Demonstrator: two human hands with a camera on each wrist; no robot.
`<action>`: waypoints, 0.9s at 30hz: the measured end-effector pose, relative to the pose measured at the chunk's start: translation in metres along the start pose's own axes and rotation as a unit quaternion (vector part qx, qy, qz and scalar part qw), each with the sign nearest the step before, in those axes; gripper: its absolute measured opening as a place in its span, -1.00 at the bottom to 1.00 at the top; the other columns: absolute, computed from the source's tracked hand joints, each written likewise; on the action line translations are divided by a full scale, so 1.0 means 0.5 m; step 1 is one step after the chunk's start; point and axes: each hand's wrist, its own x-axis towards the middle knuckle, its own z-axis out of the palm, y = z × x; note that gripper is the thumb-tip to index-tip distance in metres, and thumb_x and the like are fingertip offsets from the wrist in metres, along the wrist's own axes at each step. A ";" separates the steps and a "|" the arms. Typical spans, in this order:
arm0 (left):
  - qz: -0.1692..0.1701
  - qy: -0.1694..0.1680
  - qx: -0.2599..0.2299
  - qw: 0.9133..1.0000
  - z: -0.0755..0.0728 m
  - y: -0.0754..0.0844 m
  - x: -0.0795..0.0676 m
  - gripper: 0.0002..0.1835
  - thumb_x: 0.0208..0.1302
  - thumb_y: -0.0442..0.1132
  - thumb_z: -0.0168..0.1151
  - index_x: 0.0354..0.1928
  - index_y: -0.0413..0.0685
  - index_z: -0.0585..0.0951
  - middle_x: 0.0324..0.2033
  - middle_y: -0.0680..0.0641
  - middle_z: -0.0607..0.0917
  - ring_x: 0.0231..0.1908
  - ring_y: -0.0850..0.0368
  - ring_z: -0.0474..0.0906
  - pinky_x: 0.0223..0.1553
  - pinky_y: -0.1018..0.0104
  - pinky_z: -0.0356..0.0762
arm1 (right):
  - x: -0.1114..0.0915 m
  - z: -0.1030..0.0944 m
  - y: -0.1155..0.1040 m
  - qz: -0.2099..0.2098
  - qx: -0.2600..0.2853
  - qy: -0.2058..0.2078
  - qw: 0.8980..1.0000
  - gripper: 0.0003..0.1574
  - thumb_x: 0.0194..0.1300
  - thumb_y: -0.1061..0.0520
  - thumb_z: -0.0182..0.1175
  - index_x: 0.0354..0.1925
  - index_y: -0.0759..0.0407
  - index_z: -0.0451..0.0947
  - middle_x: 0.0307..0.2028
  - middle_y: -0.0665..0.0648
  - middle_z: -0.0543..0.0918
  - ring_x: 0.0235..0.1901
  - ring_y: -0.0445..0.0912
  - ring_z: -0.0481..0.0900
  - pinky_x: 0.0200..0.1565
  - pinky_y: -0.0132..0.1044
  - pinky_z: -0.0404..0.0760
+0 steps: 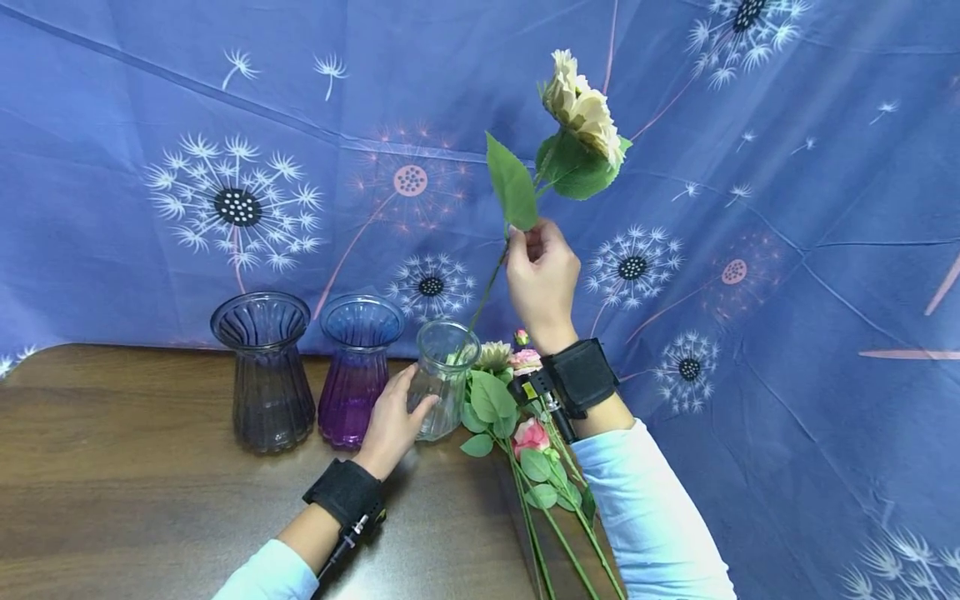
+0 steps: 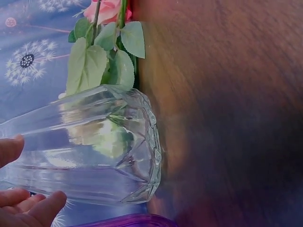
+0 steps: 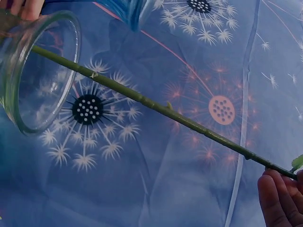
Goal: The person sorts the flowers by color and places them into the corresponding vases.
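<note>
My right hand (image 1: pixel 546 279) pinches the green stem (image 3: pixel 142 99) of an artificial cream flower (image 1: pixel 585 108), high above the table. Below the bloom, the stem bears large green leaves (image 1: pixel 513 183). It slants down, and its lower end passes into the mouth of a clear glass vase (image 1: pixel 442 392). That vase stands upright on the table, ribbed and wide-rimmed. With thumb and fingers on either side, my left hand (image 1: pixel 393 421) holds the vase from its left. In the left wrist view, fingertips (image 2: pixel 49 205) show against the clear glass (image 2: pixel 85 156).
Left of the clear vase stand a purple-blue glass vase (image 1: pixel 356 375) and a dark grey one (image 1: pixel 268 375). Several flowers, with a pink rose (image 1: pixel 530 437) among them, lie to its right on the brown table (image 1: pixel 120 467). A blue dandelion-print cloth (image 1: pixel 420 75) hangs behind.
</note>
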 end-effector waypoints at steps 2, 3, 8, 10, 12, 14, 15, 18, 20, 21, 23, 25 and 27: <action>0.001 0.003 -0.001 1.000 0.001 0.000 -0.001 -0.37 0.12 -0.22 0.34 0.18 -0.40 0.40 0.10 -0.37 0.52 0.14 -0.22 0.45 0.16 -0.04 0.42 | -0.004 0.006 0.002 0.003 -0.005 -0.003 1.000 -0.78 0.33 0.12 0.08 -0.27 0.27 0.54 -0.52 0.21 0.65 -0.58 -0.09 0.57 -0.52 -0.41 0.45; 0.001 0.003 -0.001 1.000 0.001 -0.001 -0.001 -0.38 0.12 -0.22 0.34 0.18 -0.40 0.40 0.09 -0.37 0.52 0.13 -0.23 0.45 0.16 -0.04 0.43 | -0.006 0.008 0.004 0.004 -0.008 -0.006 1.000 -0.78 0.33 0.12 0.07 -0.27 0.27 0.53 -0.53 0.21 0.65 -0.58 -0.07 0.58 -0.52 -0.41 0.45; 0.001 0.003 -0.003 1.000 0.002 -0.003 -0.001 -0.38 0.12 -0.24 0.35 0.18 -0.40 0.40 0.09 -0.37 0.52 0.13 -0.23 0.46 0.16 -0.04 0.42 | -0.015 0.022 0.009 0.014 -0.017 -0.013 1.000 -0.78 0.33 0.10 0.08 -0.29 0.26 0.53 -0.52 0.19 0.66 -0.56 -0.04 0.61 -0.52 -0.40 0.45; 0.000 0.002 -0.004 1.000 0.001 -0.003 -0.001 -0.38 0.12 -0.23 0.34 0.18 -0.40 0.40 0.09 -0.37 0.53 0.12 -0.23 0.46 0.16 -0.03 0.42 | -0.018 0.027 0.010 0.017 -0.016 -0.020 1.000 -0.78 0.33 0.11 0.08 -0.28 0.26 0.53 -0.51 0.19 0.67 -0.55 -0.04 0.62 -0.52 -0.39 0.45; -0.002 0.002 -0.005 1.000 0.000 -0.002 0.000 -0.39 0.12 -0.23 0.34 0.18 -0.39 0.40 0.09 -0.36 0.53 0.12 -0.23 0.46 0.17 -0.03 0.42 | -0.022 0.032 0.012 0.018 -0.015 -0.026 0.999 -0.78 0.33 0.11 0.08 -0.29 0.25 0.53 -0.52 0.19 0.66 -0.55 -0.04 0.61 -0.51 -0.38 0.45; -0.005 0.000 -0.005 1.000 0.001 -0.002 0.000 -0.39 0.12 -0.23 0.34 0.18 -0.38 0.41 0.08 -0.36 0.53 0.12 -0.22 0.46 0.17 -0.03 0.42 | -0.027 0.036 0.016 0.020 -0.015 -0.030 0.999 -0.79 0.33 0.11 0.08 -0.29 0.25 0.53 -0.51 0.19 0.66 -0.55 -0.04 0.61 -0.52 -0.36 0.46; -0.006 -0.001 -0.004 1.000 0.001 -0.002 0.000 -0.39 0.12 -0.23 0.34 0.18 -0.38 0.41 0.08 -0.36 0.54 0.11 -0.22 0.47 0.17 -0.03 0.42 | -0.030 0.038 0.017 0.022 -0.014 -0.033 0.999 -0.79 0.33 0.11 0.08 -0.29 0.25 0.53 -0.51 0.19 0.66 -0.54 -0.03 0.61 -0.51 -0.36 0.46; -0.010 -0.003 -0.004 1.000 0.002 -0.002 0.000 -0.39 0.12 -0.23 0.34 0.18 -0.37 0.41 0.08 -0.36 0.54 0.11 -0.22 0.47 0.17 -0.03 0.42 | -0.037 0.045 0.022 0.027 -0.015 -0.040 0.999 -0.79 0.33 0.11 0.08 -0.28 0.25 0.53 -0.50 0.18 0.66 -0.53 -0.03 0.61 -0.50 -0.34 0.49; -0.012 -0.004 -0.003 1.000 0.004 -0.003 0.001 -0.39 0.12 -0.23 0.34 0.18 -0.37 0.41 0.08 -0.35 0.54 0.11 -0.22 0.47 0.16 -0.03 0.42 | -0.042 0.049 0.025 0.028 -0.015 -0.046 0.998 -0.79 0.33 0.11 0.08 -0.25 0.25 0.54 -0.47 0.19 0.65 -0.50 -0.03 0.62 -0.48 -0.31 0.51; -0.013 -0.003 -0.004 1.000 0.004 -0.003 0.002 -0.39 0.12 -0.23 0.34 0.18 -0.37 0.41 0.08 -0.35 0.54 0.11 -0.22 0.47 0.17 -0.03 0.42 | -0.044 0.051 0.027 0.027 -0.016 -0.048 0.998 -0.79 0.33 0.11 0.08 -0.25 0.25 0.54 -0.47 0.19 0.65 -0.49 -0.02 0.62 -0.47 -0.30 0.52; -0.015 -0.004 -0.004 1.000 0.003 -0.003 0.003 -0.38 0.13 -0.22 0.34 0.19 -0.36 0.40 0.09 -0.35 0.53 0.12 -0.22 0.46 0.17 -0.03 0.42 | -0.049 0.057 0.031 0.026 -0.019 -0.049 0.998 -0.79 0.32 0.12 0.08 -0.25 0.26 0.54 -0.47 0.19 0.65 -0.49 -0.02 0.63 -0.46 -0.28 0.54; -0.018 -0.004 -0.003 1.000 0.003 -0.003 0.002 -0.38 0.13 -0.21 0.34 0.19 -0.35 0.40 0.09 -0.34 0.53 0.12 -0.21 0.47 0.16 -0.02 0.43 | -0.057 0.062 0.037 0.025 -0.021 -0.054 0.998 -0.79 0.32 0.14 0.07 -0.23 0.26 0.55 -0.47 0.19 0.65 -0.50 -0.02 0.62 -0.46 -0.27 0.53; -0.022 -0.006 -0.001 1.000 0.001 -0.004 -0.001 -0.38 0.13 -0.21 0.33 0.20 -0.35 0.40 0.10 -0.34 0.53 0.12 -0.21 0.47 0.15 -0.03 0.43 | -0.066 0.069 0.042 0.025 -0.027 -0.056 0.998 -0.80 0.31 0.15 0.07 -0.25 0.26 0.55 -0.48 0.19 0.66 -0.51 -0.02 0.63 -0.47 -0.27 0.54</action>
